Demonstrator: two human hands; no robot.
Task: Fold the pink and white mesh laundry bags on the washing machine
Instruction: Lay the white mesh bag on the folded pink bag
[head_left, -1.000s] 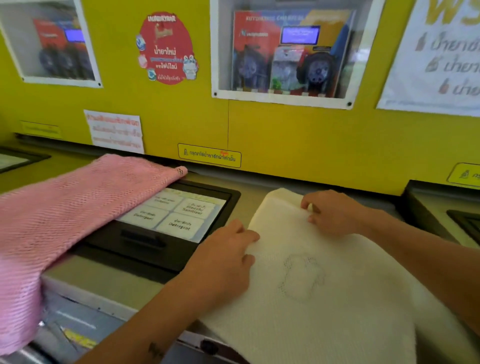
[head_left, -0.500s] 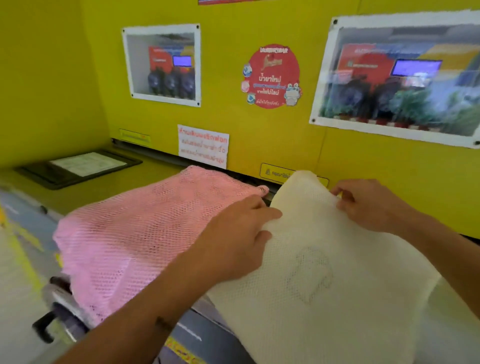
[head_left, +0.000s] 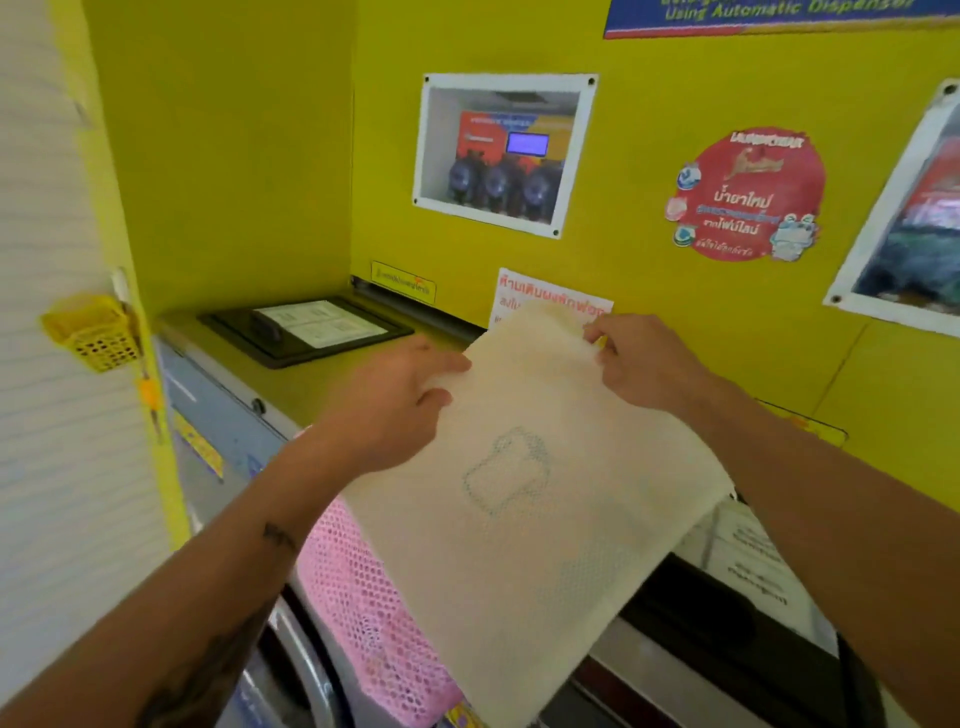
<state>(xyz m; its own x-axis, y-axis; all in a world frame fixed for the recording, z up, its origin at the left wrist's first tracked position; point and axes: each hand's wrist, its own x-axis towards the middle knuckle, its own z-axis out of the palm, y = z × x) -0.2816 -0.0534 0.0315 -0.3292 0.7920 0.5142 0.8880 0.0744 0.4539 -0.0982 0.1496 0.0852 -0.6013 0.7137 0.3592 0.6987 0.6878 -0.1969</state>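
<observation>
The white mesh laundry bag (head_left: 524, 561), with a faint shirt outline on it, is held up over the washing machine top (head_left: 311, 384). My left hand (head_left: 395, 405) grips its top left corner and my right hand (head_left: 644, 364) pinches its top right corner. The bag hangs down toward me and covers most of the pink mesh bag (head_left: 363, 613), whose lower part drapes over the machine's front edge below my left forearm.
A black detergent drawer lid (head_left: 306, 330) with white labels lies on the machine top at the left. Another black panel (head_left: 727, 608) sits at the right under the white bag. A yellow basket (head_left: 93, 330) hangs on the left wall. The yellow back wall (head_left: 623, 249) carries posters and stickers.
The white bag has been lifted off the machine top and carried left over the pink bag. Both hands kept hold of its top corners. The view has swung left.
</observation>
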